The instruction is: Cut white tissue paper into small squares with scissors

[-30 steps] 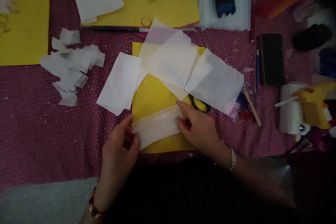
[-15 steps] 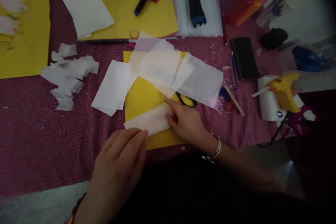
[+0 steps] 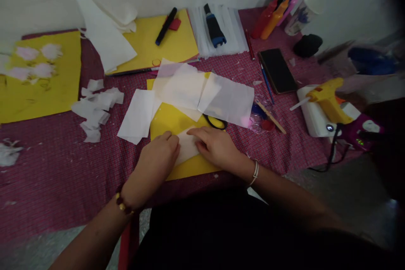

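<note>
A folded strip of thin white paper [image 3: 187,148] lies slanted on a yellow sheet [image 3: 193,169]. My left hand [image 3: 160,154] covers the strip's left end, its fingers curled together and closed on the paper. On the strip's right part rests my right hand [image 3: 218,147], index finger stretched along the upper edge and thumb apart below it. Just beyond, the black handle of scissors [image 3: 217,123] sticks out from under loose white papers [image 3: 229,99]. Another white paper piece [image 3: 136,114] lies to the left.
Torn paper scraps [image 3: 96,107] lie left, near pink paper flowers [image 3: 42,70] on yellow card. Along the back are a marker [image 3: 166,26] and a blue-black tool [image 3: 215,29]. On the right are a phone [image 3: 277,71], a wooden stick [image 3: 271,118] and a yellow glue gun [image 3: 329,99].
My left hand has moved forward and right onto the strip, closer to my right hand. My right index finger still lies on the paper. The whole view has shifted.
</note>
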